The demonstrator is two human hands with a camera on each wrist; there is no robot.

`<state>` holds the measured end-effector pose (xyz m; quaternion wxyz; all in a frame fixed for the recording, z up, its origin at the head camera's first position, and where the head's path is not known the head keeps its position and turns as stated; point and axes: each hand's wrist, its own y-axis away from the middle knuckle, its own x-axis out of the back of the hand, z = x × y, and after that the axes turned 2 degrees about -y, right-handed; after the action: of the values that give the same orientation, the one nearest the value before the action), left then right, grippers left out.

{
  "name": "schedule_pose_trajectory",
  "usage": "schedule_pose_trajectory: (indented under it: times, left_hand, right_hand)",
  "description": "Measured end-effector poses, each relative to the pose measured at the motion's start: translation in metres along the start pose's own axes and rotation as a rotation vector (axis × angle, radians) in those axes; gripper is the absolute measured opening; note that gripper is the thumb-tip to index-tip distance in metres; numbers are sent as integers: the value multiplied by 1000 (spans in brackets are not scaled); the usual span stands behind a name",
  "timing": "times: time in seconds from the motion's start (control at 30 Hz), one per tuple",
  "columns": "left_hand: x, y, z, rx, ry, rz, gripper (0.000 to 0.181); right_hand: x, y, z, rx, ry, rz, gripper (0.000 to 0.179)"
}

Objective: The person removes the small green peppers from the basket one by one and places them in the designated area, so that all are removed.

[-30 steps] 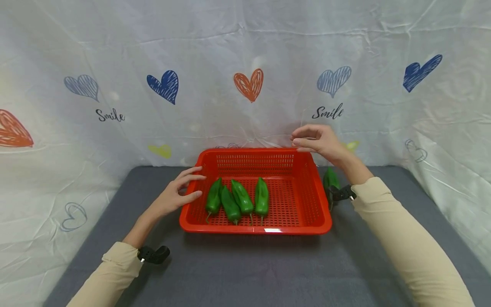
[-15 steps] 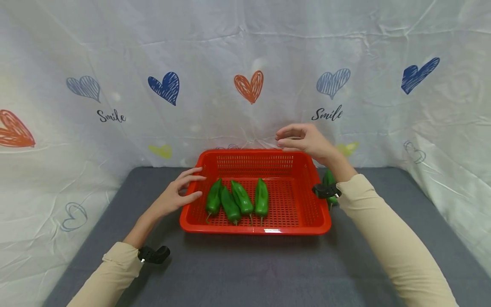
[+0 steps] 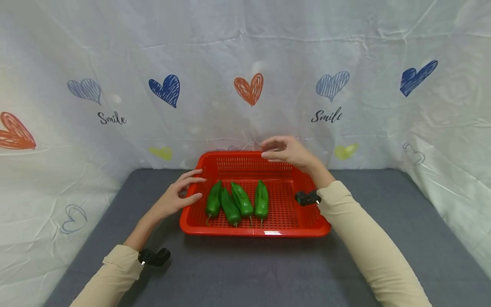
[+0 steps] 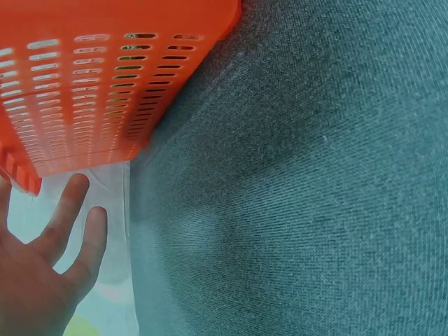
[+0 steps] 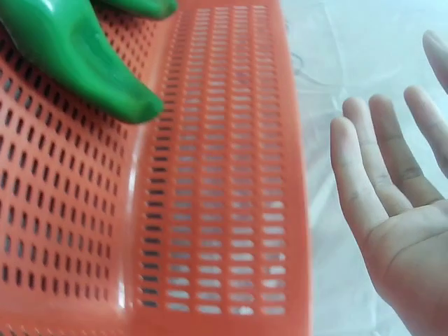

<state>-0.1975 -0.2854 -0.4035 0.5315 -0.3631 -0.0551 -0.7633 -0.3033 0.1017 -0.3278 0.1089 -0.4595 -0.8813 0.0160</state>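
Peppers point(image 3: 261, 200) lie in a basket point(image 3: 230, 231). Fingers relaxed, gripping nothing, the left hand point(image 3: 174, 198) is at its left side, the right hand point(image 3: 289, 152) near its far side.

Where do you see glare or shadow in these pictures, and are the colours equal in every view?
Head view: glare on the front rim of the red basket, shadow under it on the grey table; left wrist view: table looks teal; right wrist view: highlights on a green pepper, basket more orange; so colours differ.
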Motion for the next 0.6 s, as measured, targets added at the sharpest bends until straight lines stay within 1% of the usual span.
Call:
schedule_pose_trajectory:
  times: [0.17,0.4,0.5,0.6]
  left_hand:
    - [-1,1,0,0,9,1,43]
    - [-1,1,0,7,11,5,43]
    - [-1,1,-1,9,9,8,43]
    - [-1,1,-2,7,13,9,43]
  right_hand:
    - [-10,-5,10,-40,10,3,45]
    - [-15,-11,22,-121,23,4,45]
    - [-18,-12,25,-140,14,4,44]
    - [-20,-14,30,-147,-18,1,45]
